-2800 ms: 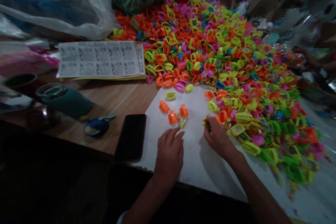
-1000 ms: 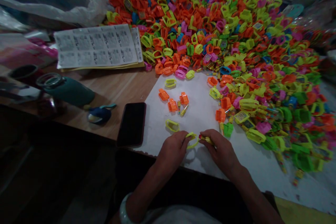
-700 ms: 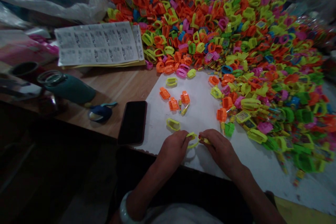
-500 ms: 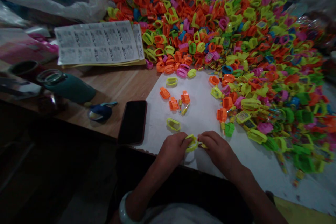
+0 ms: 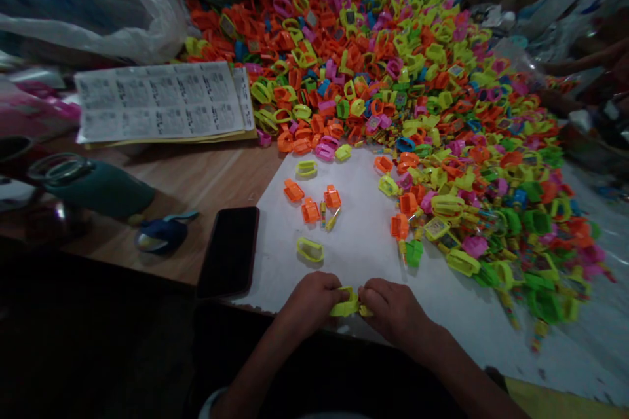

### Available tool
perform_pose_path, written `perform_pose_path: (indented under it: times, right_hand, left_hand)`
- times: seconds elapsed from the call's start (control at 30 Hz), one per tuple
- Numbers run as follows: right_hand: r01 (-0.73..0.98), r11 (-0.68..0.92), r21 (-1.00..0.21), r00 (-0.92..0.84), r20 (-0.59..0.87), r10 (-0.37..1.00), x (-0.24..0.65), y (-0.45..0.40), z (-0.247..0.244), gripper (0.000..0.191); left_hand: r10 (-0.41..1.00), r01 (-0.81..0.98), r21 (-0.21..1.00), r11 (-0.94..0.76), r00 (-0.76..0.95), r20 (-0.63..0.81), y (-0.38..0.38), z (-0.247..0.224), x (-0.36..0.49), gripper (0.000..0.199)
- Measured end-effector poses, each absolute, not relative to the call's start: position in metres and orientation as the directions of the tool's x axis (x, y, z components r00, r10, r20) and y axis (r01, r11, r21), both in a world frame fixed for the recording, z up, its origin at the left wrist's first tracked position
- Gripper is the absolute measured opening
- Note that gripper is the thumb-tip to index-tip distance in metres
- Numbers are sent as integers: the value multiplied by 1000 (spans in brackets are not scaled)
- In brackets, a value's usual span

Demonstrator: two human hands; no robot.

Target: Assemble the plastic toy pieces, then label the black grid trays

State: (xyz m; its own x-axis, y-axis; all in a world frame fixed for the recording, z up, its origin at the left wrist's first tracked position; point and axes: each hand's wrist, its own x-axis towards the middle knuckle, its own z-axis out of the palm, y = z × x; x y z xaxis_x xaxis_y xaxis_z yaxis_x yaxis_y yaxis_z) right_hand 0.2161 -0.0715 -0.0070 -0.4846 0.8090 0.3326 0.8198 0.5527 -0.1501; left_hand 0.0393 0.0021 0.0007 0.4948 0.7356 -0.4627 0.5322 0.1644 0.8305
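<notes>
The right hand's [image 5: 396,311] fingers mostly hide the small yellow piece [image 5: 364,309] they grip.

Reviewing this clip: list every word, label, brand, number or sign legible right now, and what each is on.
No text reads clearly enough to quote.
Printed sheet: rows of repeated dark print, too small and blurred to read.
Square faces on some pieces in the colorful pile: markings too small to make out.
Phone: dark screen, no text visible.
</notes>
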Motion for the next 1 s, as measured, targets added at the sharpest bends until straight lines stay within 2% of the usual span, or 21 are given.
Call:
perform_pose_path:
  times: [0.1, 0.23, 0.3, 0.43, 0.5, 0.6, 0.67, 0.73, 0.8, 0.9, 1.0]
  right_hand:
    - [815, 558, -158, -491, 325, 808, 217, -73, -10, 8]
    - [827, 547, -129, -483, 333, 809, 214, -77, -13, 14]
    - [830, 542, -128, -479, 333, 812, 210, -79, -13, 15]
    - [830, 509, -229, -449, 267, 853, 211, -77, -3, 13]
    - [844, 462, -273, -404, 243, 882, 229, -73, 8, 11]
    - [949, 249, -191, -166, 371, 914, 276, -63, 30, 19]
    - [997, -45, -69, 76, 541, 837, 307, -50, 46, 24]
    - [963, -269, -12, 219, 614, 758, 323, -29, 56, 28]
    - [953, -304, -2, 258, 539, 802, 320, 2, 56, 31]
    - [977, -214, -19, 208, 335, 919, 297, 55, 43, 30]
    - [980, -195, -49, 201, 243, 949, 282, 88, 28, 24]
  left_hand:
    - [667, 602, 784, 152, 523, -531, 7, 5, 41, 20]
    - [644, 653, 747, 123, 521, -561, 12, 7, 44, 23]
    - [633, 648, 744, 160, 512, -581, 12, 6, 44, 26]
    - [535, 548, 760, 348, 550, -641, 10, 7, 42, 34]
    - [509, 448, 799, 401, 616, -601, 10, 12, 40, 45]
    - [625, 301, 879, 370, 619, -476, 14, 19, 37, 53]
    - [720, 272, 913, 305, 561, -408, 17, 19, 36, 50]
    - [772, 293, 925, 241, 520, -366, 20, 15, 37, 46]
    - [789, 317, 928, 196, 512, -341, 20, 11, 40, 43]
    - [785, 334, 930, 152, 531, -319, 18, 8, 45, 38]
    - [790, 332, 932, 143, 530, -310, 17, 10, 46, 36]
